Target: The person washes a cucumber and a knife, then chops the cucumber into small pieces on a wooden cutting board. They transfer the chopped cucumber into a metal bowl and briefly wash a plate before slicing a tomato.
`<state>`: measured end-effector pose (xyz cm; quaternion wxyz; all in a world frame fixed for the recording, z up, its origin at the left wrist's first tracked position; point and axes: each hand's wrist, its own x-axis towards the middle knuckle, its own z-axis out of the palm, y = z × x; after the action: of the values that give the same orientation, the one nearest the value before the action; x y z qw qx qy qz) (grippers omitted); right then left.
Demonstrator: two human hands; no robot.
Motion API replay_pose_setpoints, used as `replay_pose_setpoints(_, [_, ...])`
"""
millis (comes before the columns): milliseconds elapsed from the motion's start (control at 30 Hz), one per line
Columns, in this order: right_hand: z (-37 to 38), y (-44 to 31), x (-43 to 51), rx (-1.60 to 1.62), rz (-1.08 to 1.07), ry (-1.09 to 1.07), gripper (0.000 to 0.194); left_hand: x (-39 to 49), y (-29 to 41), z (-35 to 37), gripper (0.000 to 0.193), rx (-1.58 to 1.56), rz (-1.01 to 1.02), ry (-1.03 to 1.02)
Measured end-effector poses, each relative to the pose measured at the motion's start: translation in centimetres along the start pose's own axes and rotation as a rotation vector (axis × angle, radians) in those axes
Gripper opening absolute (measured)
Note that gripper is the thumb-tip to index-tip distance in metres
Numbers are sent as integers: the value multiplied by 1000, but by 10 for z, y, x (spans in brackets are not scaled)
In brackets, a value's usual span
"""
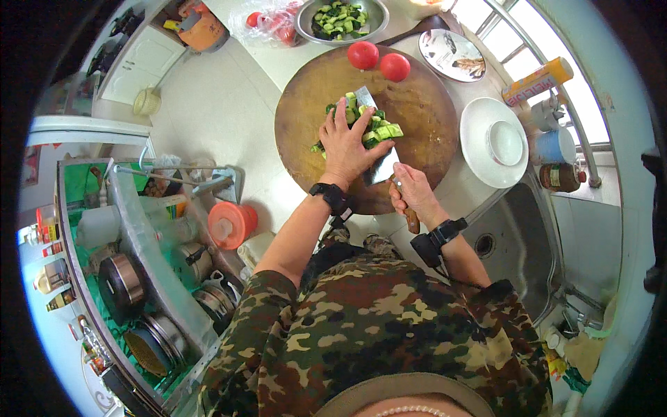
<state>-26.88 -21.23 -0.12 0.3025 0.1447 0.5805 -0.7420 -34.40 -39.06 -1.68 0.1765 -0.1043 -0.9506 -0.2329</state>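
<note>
My left hand lies with spread fingers over chopped cucumber pieces on a round wooden chopping board. My right hand grips the wooden handle of a cleaver. The broad blade lies low over the board, under the cucumber and partly hidden by my left hand. At the board's far edge sit two red tomatoes. Beyond them stands a steel bowl with more cut cucumber in it.
Right of the board are a decorated plate, a white plate bearing a small bowl, and a sink. A plastic bag with tomatoes lies at the back left. Jars line the windowsill. A pot shelf stands left.
</note>
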Motion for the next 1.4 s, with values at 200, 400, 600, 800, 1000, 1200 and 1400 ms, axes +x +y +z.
replay_pose_setpoints(200, [10, -19, -8, 70, 6, -10, 34, 10, 3, 2, 64, -98, -8, 60])
replay_pose_setpoints(400, [33, -53, -23, 161, 12, 98, 35, 42, 10, -15, 64, -241, 65, 64])
replay_pose_setpoints(600, [82, -124, 10, 122, -124, 284, 38, 142, -13, -39, 59, -412, 205, 136])
replay_pose_setpoints(800, [133, -198, 112, 162, -219, 377, 37, 263, -90, -15, 56, -567, 260, 100])
replay_pose_setpoints(1000, [157, -231, 189, 148, -234, 546, 31, 340, -181, 90, 52, -811, 25, -87])
replay_pose_setpoints(1200, [154, -232, 194, 95, -213, 600, 31, 368, -226, 124, 43, -909, 28, -367])
replay_pose_setpoints(1400, [144, -205, 134, 87, -226, 598, 29, 316, -275, 26, 30, -922, -55, -223])
